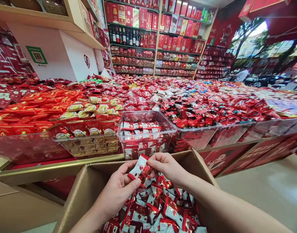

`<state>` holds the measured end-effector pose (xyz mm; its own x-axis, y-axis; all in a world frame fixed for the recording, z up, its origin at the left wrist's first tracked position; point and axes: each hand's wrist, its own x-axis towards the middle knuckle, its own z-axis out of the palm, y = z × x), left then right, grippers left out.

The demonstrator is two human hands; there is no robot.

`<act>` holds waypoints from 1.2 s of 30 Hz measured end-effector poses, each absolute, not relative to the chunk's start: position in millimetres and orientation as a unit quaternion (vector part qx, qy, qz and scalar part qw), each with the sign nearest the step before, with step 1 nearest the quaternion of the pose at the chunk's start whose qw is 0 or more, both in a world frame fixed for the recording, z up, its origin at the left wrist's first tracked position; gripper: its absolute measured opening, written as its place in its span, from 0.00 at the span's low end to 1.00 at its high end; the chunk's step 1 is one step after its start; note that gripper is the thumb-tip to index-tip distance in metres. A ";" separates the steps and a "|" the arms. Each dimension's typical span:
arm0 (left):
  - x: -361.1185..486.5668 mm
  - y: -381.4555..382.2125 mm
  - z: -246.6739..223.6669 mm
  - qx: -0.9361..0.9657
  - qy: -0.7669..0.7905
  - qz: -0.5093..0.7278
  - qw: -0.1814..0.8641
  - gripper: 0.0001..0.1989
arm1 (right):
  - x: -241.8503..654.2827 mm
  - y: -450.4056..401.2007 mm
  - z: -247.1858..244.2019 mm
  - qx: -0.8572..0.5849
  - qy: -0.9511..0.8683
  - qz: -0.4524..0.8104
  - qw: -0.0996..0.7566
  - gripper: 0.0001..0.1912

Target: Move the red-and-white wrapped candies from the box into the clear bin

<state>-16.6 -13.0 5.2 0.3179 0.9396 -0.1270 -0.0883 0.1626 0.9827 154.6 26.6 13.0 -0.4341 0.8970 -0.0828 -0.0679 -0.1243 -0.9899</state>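
Left hand: fingers closed on the lower left end of a red and white candy packet. Right hand: fingers pinch the same packet near its upper right end. Packet tilted, printed side showing, held between both hands over the open cardboard box.

Below the fingers, in the box: loose heap of red and white packets, lying at mixed angles, look like the held one. Both forearms reach over the box.

Just beyond the fingers: clear plastic bin on the bench, partly filled with red and white packets in rows. Left of that bin, next to it: durian packets, gold and red, in another clear bin. Farther left: bright red packets. Right of the clear plastic bin: more bins with dark red packets.

Well beyond the fingers: shelves with red boxes, bottles and bagged goods. Upper left: white panel with a green-framed QR code. Pale floor right of the box.
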 end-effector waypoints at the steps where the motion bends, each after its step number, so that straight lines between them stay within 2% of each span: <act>1: -15.9 -13.6 5.2 0.503 0.418 0.405 0.639 0.22 | 154.6 27.6 11.7 -0.381 -0.561 0.637 0.368 0.16; 5: -11.8 -14.5 3.5 0.484 0.427 0.405 0.647 0.23 | 156.6 25.8 8.2 -0.402 -0.669 0.526 0.338 0.14; 9: -8.8 -12.9 -2.5 0.456 0.480 0.407 0.630 0.30 | 157.8 10.3 16.1 -0.381 -0.824 0.226 0.354 0.11; 13: -10.4 -12.8 -12.3 0.442 0.477 0.416 0.636 0.35 | 150.8 -4.4 22.1 -0.294 -0.920 0.064 0.251 0.19; 14: -11.4 -13.4 -13.6 0.436 0.476 0.417 0.640 0.36 | 148.5 -6.1 22.1 -0.285 -0.933 0.020 0.218 0.19; 17: -14.8 -16.7 -9.3 0.401 0.466 0.439 0.656 0.35 | 144.7 -8.4 25.1 -0.269 -0.945 -0.091 0.163 0.06; 22: -20.1 -22.8 14.3 0.385 0.388 0.487 0.681 0.29 | 155.6 -5.2 65.4 -0.233 -0.936 -0.090 0.248 0.04; 25: -23.2 -21.5 17.9 0.402 0.401 0.489 0.662 0.24 | 163.0 19.8 102.4 -0.294 -0.910 -0.100 0.273 0.07; 27: -24.1 -19.0 13.7 0.419 0.400 0.478 0.661 0.21 | 163.0 50.6 120.4 -0.363 -0.893 -0.141 0.227 0.08; 32: -20.5 -16.1 0.9 0.455 0.391 0.435 0.671 0.24 | 149.8 136.9 125.3 -0.425 -0.883 -0.198 -0.019 0.10; 34: -18.9 -18.0 -0.2 0.475 0.398 0.421 0.663 0.24 | 144.8 158.2 118.4 -0.421 -0.884 -0.190 -0.070 0.11; 36: -18.0 -20.4 0.0 0.496 0.407 0.405 0.652 0.24 | 141.9 168.9 111.4 -0.420 -0.885 -0.183 -0.084 0.11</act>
